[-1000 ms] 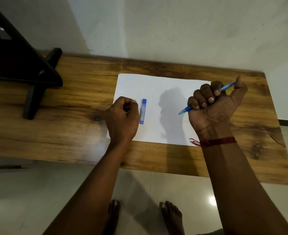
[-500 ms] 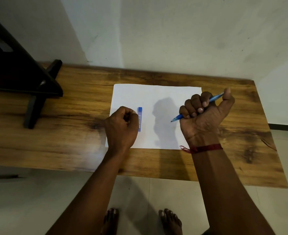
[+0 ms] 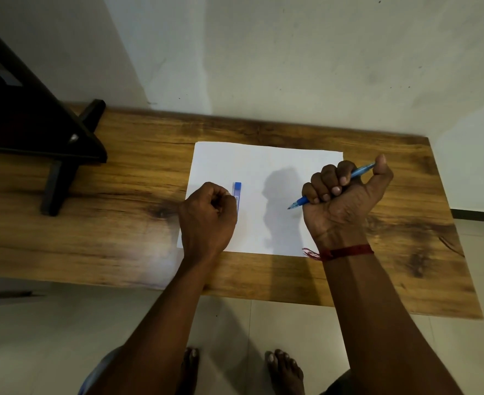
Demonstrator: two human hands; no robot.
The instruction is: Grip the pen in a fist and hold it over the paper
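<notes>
Looks like a room in a home, used as a plain writing spot. Wooden table with strong grain, pushed against a bare, scuffed pale wall. White sheet of paper lying flat on the table, nearer its right half. Dark wooden furniture frame resting on the table's left end. Glossy pale tiled floor below the table's near edge, with bare feet standing on it.

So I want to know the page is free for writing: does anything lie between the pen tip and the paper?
Nothing visible does. The right hand grips the blue pen, its tip over bare white paper. The small blue case lies apart, beside the left hand.
</notes>
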